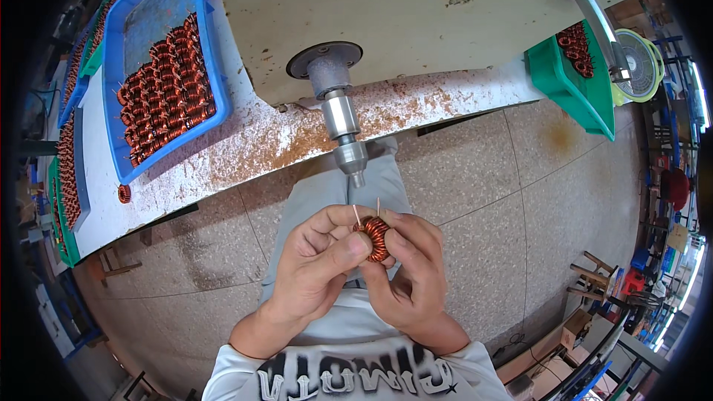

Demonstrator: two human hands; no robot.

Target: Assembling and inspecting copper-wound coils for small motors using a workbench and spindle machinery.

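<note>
My left hand and my right hand together grip one copper-wound ring coil over my lap. Thumbs and fingertips pinch it from both sides. Two bare wire ends stick up from the coil toward the metal spindle tip that hangs just above it. The spindle juts from a round flange on the beige machine panel.
A blue tray holding several copper coils sits on the white bench at the left, and one loose coil lies near the bench edge. A green bin with coils stands at the right, beside a second spindle. Copper dust covers the bench.
</note>
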